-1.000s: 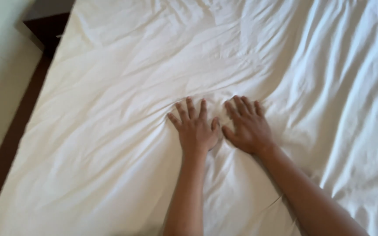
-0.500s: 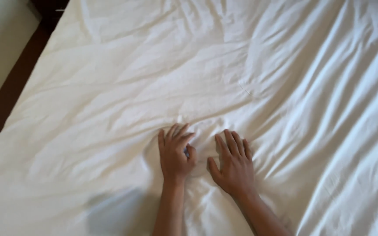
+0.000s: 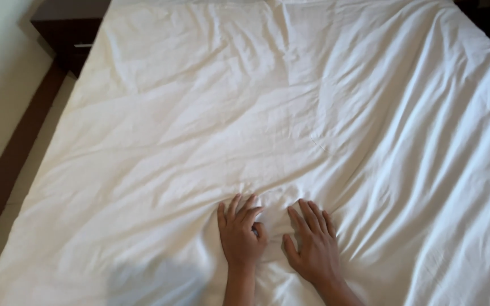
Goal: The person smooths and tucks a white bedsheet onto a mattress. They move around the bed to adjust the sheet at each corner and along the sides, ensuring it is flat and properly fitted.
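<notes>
Both hands press palm-down on the white sheet that covers the bed, side by side near its lower edge. The left hand has fingers spread, the index slightly curled into a fold. The right hand lies flat with fingers open, gripping nothing.

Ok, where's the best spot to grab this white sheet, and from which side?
Judging by the folds, pinch the raised ridge of the white sheet bunched between the left hand and right hand. Come from the near edge, fingers pointing up the bed: elsewhere the cloth lies flatter, offering less to pinch.
</notes>
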